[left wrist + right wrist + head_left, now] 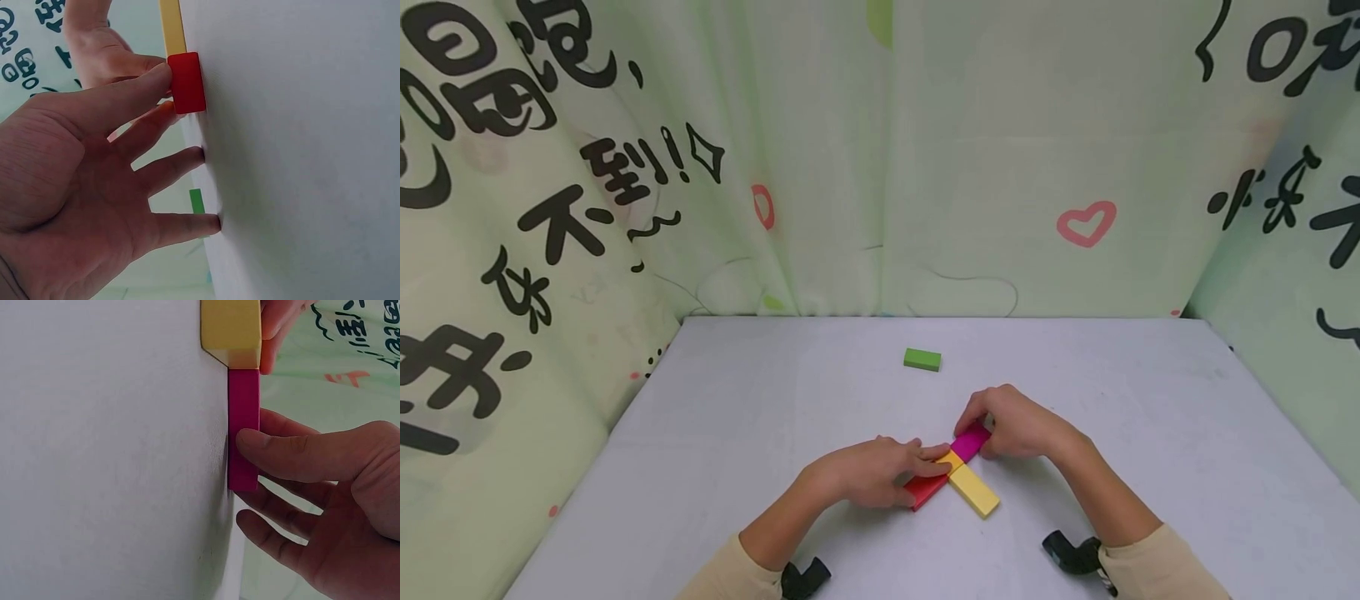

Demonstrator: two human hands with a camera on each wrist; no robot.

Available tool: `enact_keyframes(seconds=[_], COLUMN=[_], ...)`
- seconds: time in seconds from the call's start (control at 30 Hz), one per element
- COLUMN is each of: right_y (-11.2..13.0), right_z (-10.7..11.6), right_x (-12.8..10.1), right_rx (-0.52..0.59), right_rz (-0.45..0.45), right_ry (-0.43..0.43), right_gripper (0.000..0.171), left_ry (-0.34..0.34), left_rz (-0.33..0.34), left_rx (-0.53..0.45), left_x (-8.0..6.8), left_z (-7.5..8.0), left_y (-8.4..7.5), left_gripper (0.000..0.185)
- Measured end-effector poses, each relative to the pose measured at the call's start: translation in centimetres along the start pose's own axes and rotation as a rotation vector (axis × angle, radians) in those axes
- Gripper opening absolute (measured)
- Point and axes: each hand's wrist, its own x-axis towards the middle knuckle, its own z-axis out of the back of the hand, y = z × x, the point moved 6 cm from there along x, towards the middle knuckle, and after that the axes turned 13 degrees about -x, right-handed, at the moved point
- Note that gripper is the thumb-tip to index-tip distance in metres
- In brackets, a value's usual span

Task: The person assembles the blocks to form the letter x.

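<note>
Near the front of the white table (737, 433) lie a red block (925, 490), a yellow block (973, 490) and a magenta block (972, 440), meeting end to end in a cross. My left hand (917, 467) lies over the red block (187, 81), thumb on its side and index finger on the far side, with the other fingertips on the table. My right hand (988, 429) pinches the magenta block (244, 425) between thumb and fingers. A small orange patch shows at the crossing; I cannot tell what it belongs to. A green block (922, 359) lies alone farther back.
A pale green curtain (880, 167) with black writing and a red heart closes off the back and both sides of the table. Black wrist mounts (1075, 554) sit on both sleeves at the near edge.
</note>
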Motion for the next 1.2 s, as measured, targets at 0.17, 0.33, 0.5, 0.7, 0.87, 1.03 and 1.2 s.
enact_keyframes(seconds=[0.17,0.33,0.5,0.7,0.87,1.03,1.2], right_y=[-0.1,-0.1,-0.1,-0.2,-0.1,0.0,0.0], right_z=[-0.1,-0.1,0.1,0.0,0.1,0.4,1.0], right_x=[-0.1,-0.2,-0.3,-0.4,-0.5,-0.7,-1.0], right_rx=[0.006,0.013,0.026,0.047,0.058,0.055,0.026], right_rz=[0.008,0.016,0.019,0.013,0.032,0.060,0.111], right_ry=[0.009,0.016,0.026,0.053,0.066,0.051,-0.014], right_gripper=[0.030,0.031,0.033,0.037,0.039,0.043,0.041], left_ry=[0.006,0.012,0.011,0.010,0.009,0.009,-0.003], left_rz=[0.003,0.011,0.020,0.014,0.011,-0.001,0.002], left_rx=[-0.007,-0.009,-0.008,-0.012,-0.011,-0.017,-0.029], left_x=[-0.1,-0.1,-0.1,-0.1,-0.2,-0.4,-0.4], left_z=[0.0,0.0,0.0,0.1,0.1,0.3,0.6], left_y=[-0.1,-0.1,0.0,0.1,0.1,0.3,0.5], left_gripper=[0.064,0.063,0.063,0.062,0.062,0.061,0.062])
